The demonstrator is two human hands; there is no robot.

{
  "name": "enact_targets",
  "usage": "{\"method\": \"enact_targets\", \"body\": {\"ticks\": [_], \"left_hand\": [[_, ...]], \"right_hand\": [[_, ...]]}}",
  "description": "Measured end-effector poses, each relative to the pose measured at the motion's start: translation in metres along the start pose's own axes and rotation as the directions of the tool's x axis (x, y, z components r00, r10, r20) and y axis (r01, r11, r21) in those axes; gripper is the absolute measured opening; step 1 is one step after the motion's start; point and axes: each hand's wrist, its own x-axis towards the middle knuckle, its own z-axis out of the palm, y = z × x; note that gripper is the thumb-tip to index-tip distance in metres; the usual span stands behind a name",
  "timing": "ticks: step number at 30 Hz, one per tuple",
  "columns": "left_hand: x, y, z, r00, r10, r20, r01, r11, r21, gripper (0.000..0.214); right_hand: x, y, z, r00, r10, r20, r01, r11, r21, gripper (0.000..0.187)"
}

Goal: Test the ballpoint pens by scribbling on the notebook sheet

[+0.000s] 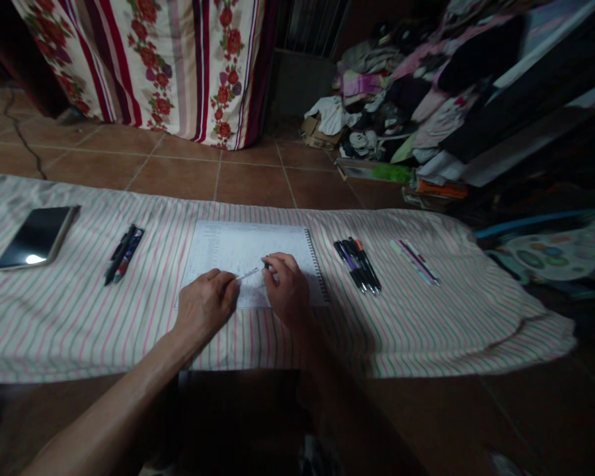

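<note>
Over a spiral notebook (pixel 248 237) with writing on its page, both hands meet around a slim, clear-barrelled pen (pixel 248 273). My left hand (pixel 205 299) is closed with its fingertips on one end of the pen. My right hand (pixel 288 284) is closed in a pinch at the other end, on a small dark piece that looks like the pen's cap. Whether that piece touches the barrel is too small to tell. To the right of the notebook lies a group of several dark pens (pixel 357 266), one with an orange end.
A striped cloth (pixel 277 340) covers the long table. A tablet or phone (pixel 37 237) and several pens (pixel 123 254) lie left; thinner, lighter pens (pixel 416 261) lie far right. Beyond are a floral curtain (pixel 178 66) and a heap of clothes (pixel 401 92) on the tiled floor.
</note>
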Motion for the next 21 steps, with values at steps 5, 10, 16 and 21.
{"method": "enact_targets", "body": {"ticks": [5, 10, 16, 21], "left_hand": [[0.0000, 0.0003, 0.0012, 0.999, 0.035, -0.018, -0.034, 0.998, 0.046, 0.031], [-0.0002, 0.0003, 0.0023, 0.997, 0.069, -0.029, -0.068, 0.997, 0.044, 0.031], [-0.0003, -0.0024, 0.0062, 0.991, 0.129, -0.030, -0.128, 0.991, 0.039, 0.030], [-0.0002, -0.0019, 0.0061, 0.990, 0.143, -0.017, -0.142, 0.988, 0.063, 0.030]], "right_hand": [[-0.0008, -0.0007, -0.0024, 0.982, -0.180, 0.061, 0.182, 0.983, -0.023, 0.030], [-0.0005, 0.0005, -0.0034, 0.962, -0.252, 0.107, 0.254, 0.967, -0.007, 0.021], [-0.0015, -0.0001, -0.0017, 0.960, -0.263, 0.092, 0.263, 0.965, 0.014, 0.016], [-0.0020, -0.0019, -0.0019, 0.956, -0.272, 0.106, 0.273, 0.962, 0.013, 0.014]]}}
